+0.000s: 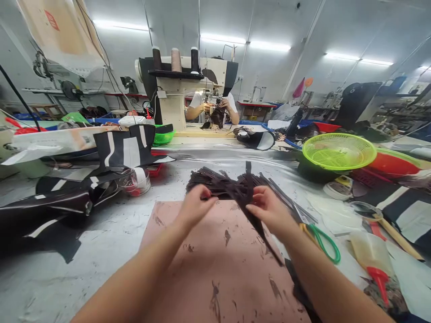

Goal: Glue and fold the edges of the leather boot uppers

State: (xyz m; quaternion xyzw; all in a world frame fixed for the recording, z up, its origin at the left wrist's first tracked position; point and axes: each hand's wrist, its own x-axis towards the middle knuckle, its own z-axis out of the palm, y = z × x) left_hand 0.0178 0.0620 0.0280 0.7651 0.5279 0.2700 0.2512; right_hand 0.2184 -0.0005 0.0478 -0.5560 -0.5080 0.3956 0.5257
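Several dark strips (210, 179) lie in a loose pile behind the pink board (215, 260), which is stained with dark marks. My right hand (267, 208) pinches dark strips at the pile's right part; one long strip hangs down over the board toward its right edge. To the left, my left hand (198, 204) is held above the board's back edge with thumb and fingers brought together. Whatever lies between those fingers is too small to make out.
Scissors with green and yellow handles (325, 242) and a glue bottle (372, 253) lie on the right. A yellow-green basket (339, 151) stands behind them. Dark cut pieces (67, 202) and a clear container (136, 181) are at left. A person works at a sewing machine (171, 98) behind.
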